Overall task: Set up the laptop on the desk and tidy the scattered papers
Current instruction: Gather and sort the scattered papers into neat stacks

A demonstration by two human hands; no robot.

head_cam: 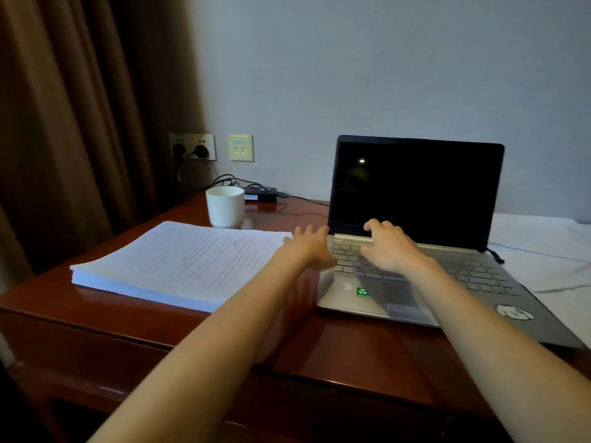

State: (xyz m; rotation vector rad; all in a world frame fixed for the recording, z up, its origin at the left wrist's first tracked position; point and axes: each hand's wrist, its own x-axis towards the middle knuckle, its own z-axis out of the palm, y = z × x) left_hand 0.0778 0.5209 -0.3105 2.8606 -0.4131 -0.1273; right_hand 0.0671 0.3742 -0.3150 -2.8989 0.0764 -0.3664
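Open and empty, the left hand (307,247) sits beside the laptop (415,187) and the right hand (388,246) on its keys, maybe to straighten it.

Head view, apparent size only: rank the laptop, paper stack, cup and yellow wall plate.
1. laptop
2. paper stack
3. cup
4. wall plate, smallest as seen, though it sits farther back, so its true size against the cup is unsure.
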